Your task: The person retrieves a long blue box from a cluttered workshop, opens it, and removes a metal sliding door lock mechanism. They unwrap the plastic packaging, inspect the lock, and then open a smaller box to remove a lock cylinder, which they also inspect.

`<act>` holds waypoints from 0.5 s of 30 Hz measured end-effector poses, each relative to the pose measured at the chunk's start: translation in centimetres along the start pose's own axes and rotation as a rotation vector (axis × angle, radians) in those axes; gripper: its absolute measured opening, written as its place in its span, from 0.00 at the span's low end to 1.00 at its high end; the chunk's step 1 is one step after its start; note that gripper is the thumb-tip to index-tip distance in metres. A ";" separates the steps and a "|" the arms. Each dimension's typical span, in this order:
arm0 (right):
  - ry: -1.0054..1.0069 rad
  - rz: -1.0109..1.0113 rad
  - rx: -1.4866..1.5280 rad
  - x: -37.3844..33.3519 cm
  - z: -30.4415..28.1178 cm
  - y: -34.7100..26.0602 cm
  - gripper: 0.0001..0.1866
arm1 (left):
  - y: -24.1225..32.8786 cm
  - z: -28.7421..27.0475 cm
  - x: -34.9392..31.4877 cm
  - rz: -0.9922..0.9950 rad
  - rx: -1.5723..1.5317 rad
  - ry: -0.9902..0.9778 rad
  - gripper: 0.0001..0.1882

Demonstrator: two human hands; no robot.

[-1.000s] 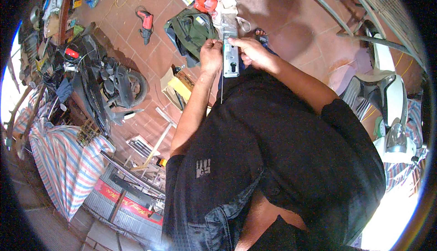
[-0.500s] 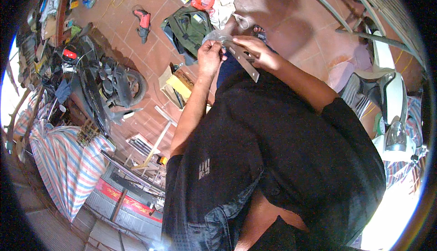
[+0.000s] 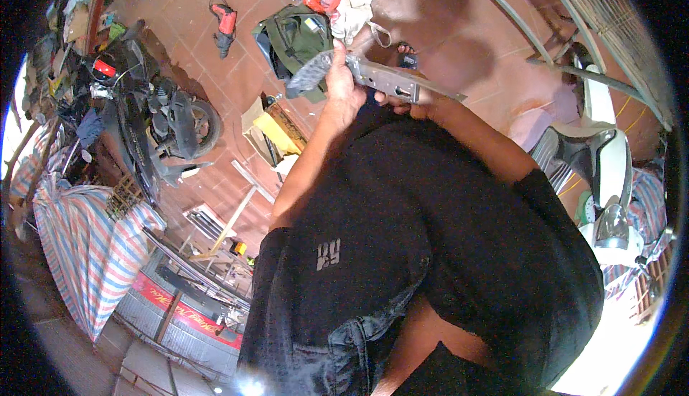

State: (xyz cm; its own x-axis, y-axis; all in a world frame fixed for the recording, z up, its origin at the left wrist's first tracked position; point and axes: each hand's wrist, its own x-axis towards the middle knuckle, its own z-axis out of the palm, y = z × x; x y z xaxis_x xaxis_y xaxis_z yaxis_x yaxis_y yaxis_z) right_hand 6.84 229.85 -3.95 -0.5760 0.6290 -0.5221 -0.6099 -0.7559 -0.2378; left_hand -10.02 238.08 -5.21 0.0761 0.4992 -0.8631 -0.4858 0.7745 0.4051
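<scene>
A long grey metal plate [image 3: 384, 79] with small holes and a rectangular slot lies slanted across both my hands, above my lap. Clear crinkled plastic [image 3: 311, 73] covers or hangs from its left end. My left hand [image 3: 344, 89] grips the plate near the plastic, thumb stretched upward along it. From below, my right hand [image 3: 408, 105] holds the other end, its fingers curled under and partly hidden by the metal. The plate's far right tip reaches past the right wrist.
A green bag [image 3: 293, 41], white and red bags [image 3: 352, 12] and a red-black power drill [image 3: 225, 26] lie on the tiled floor ahead. An open box with yellow contents [image 3: 278, 134] sits left. Motorbikes stand at left [image 3: 172, 120] and right [image 3: 610, 159]; metal railing [image 3: 502, 19] at upper right.
The metal plate has turned from steeply slanted to nearly level, showing its slotted side. My left hand has shifted onto the plate, and the plastic now sticks out to the left.
</scene>
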 end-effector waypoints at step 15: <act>-0.073 0.068 0.060 -2.9 3.3 -5.0 0.23 | 2.4 0.6 -2.3 0.079 -0.120 -0.168 0.27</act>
State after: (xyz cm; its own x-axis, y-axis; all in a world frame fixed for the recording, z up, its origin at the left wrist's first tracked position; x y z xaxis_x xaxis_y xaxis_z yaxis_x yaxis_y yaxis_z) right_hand 9.75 232.36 1.46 -0.6540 0.5898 -0.4738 -0.5982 -0.7865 -0.1533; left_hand -10.83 239.03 -2.08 0.1729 0.6220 -0.7637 -0.5951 0.6838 0.4222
